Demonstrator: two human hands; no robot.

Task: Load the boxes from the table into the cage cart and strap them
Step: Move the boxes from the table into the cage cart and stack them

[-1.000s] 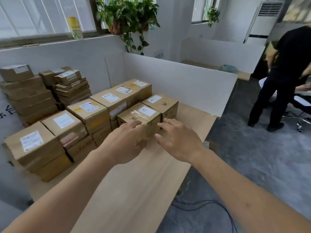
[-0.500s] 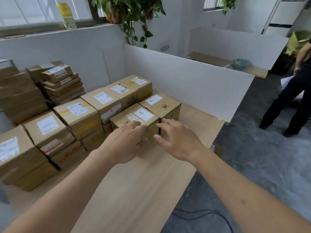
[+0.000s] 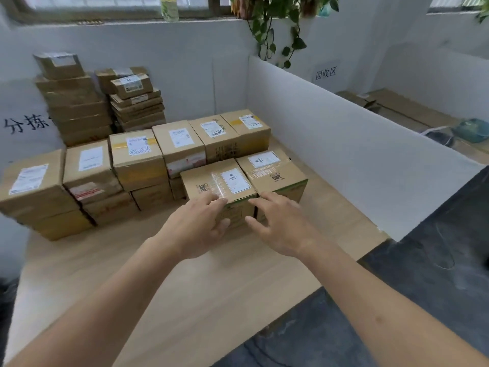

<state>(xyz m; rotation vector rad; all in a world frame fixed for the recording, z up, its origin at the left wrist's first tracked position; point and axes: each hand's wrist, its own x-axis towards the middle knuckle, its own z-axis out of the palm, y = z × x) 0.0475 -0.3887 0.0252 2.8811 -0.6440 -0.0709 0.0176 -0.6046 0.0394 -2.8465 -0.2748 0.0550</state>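
Many brown cardboard boxes with white labels stand on a light wooden table (image 3: 164,282). Nearest me is a box with a white "HEAVY" label (image 3: 215,182), and a second box (image 3: 272,169) sits tight against its right side. My left hand (image 3: 197,227) rests with its fingertips on the near top edge of the labelled box, fingers spread. My right hand (image 3: 280,226) hovers with its fingers apart at the near edge where the two boxes meet. Neither hand grips anything. No cage cart or strap is in view.
A row of stacked boxes (image 3: 132,165) runs to the left behind the near pair, with taller stacks (image 3: 76,102) against the back wall. A white partition (image 3: 344,144) borders the table's right side. Dark floor (image 3: 423,287) lies to the right. Plants hang above.
The view has tilted down and moved closer to the boxes. Both hands stay at the near edge of the front boxes, with fingers slightly further onto them. The person at the right has left the view.
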